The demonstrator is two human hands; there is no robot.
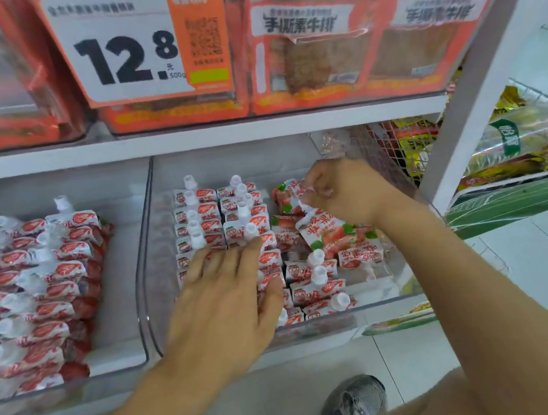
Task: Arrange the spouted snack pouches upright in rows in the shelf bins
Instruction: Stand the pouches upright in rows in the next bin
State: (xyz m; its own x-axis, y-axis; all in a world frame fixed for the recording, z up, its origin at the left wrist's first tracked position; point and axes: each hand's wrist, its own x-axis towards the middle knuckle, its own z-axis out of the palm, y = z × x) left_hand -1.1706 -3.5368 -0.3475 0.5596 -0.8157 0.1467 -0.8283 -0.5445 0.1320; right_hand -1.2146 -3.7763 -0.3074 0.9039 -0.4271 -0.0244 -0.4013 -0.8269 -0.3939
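White shelving carries two clear bins (147,257) of spouted pouches (218,214). Left hand (228,295), fingers flat and spread, presses the upright rows in the right bin. Right hand (343,192) pinches a loose pouch (323,228) by its top.

Left hand (221,296) motion-blurred, hiding front red-and-white spouted pouches (198,216); left clear plastic bin (119,364) cut by frame's left edge.

Both forearms bare, no sleeves, no watch, no rings showing. Grey mesh sneaker (354,408) with dark laces down below. Tan trouser leg (438,404) beside it.
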